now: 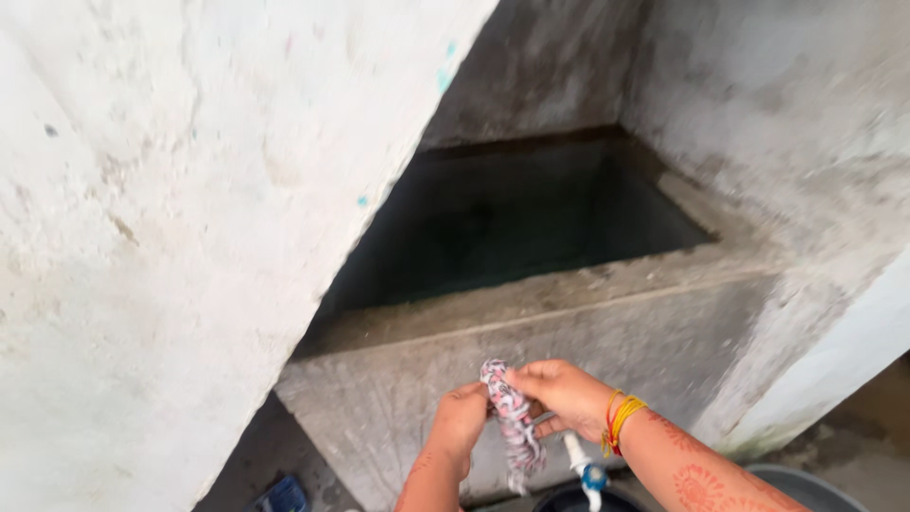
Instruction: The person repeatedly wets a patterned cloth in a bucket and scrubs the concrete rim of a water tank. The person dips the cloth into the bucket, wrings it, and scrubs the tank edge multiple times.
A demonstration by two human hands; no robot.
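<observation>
Gripping a twisted cloth [513, 425] from both ends, the left hand [461, 423] and right hand [565, 395] are clenched around it, wrists turned against each other, probably to wring water out. The cloth is white with a pink and dark print, wound into a tight rope that hangs down between the hands. Just below the right hand stands a white tap [580, 462] with a blue part; beyond the hands lies a concrete tank [531, 313] of dark water

Single head view, close, tilted down over hands toward concrete tank [531, 313], wall left.
</observation>
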